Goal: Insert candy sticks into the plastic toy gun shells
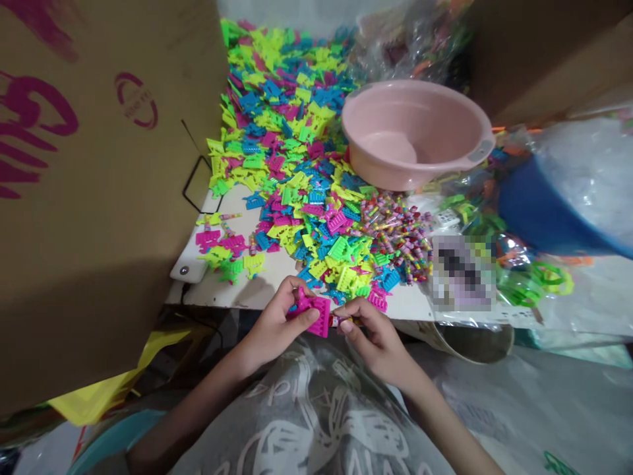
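My left hand [277, 326] is closed round a pink plastic toy piece [316, 313], held just in front of the table's near edge. My right hand [373, 336] pinches a small striped candy roll [341, 321] with its fingertips, its end touching the pink piece. Both hands hover over my lap. Just beyond them on the white table [267, 290] lies a large heap of pink, blue, green and yellow plastic pieces [291, 152]. A pile of small striped candy rolls [395, 231] lies to the right of the heap.
An empty pink basin [415, 132] stands at the back right of the table. A big cardboard box [93, 185] walls off the left side. A blue tub [544, 211] and clear plastic bags with coloured parts [524, 264] crowd the right. More cardboard stands behind.
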`<action>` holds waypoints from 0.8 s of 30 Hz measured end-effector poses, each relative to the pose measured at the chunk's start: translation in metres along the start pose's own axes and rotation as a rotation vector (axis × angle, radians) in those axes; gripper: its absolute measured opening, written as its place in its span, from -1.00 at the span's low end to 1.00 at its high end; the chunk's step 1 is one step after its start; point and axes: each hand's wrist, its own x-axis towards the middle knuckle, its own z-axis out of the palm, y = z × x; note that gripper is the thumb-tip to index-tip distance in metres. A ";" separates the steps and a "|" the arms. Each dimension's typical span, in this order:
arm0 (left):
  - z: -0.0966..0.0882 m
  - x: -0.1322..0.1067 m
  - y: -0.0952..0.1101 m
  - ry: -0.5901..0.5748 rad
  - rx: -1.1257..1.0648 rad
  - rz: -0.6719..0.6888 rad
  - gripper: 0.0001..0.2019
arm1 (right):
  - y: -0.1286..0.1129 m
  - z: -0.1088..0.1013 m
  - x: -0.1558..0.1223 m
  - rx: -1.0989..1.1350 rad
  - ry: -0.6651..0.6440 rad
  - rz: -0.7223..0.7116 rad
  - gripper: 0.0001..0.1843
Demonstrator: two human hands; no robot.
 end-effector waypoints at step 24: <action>0.005 -0.004 0.001 -0.074 0.251 0.113 -0.80 | 0.007 0.000 -0.008 0.143 -0.049 -0.061 -0.86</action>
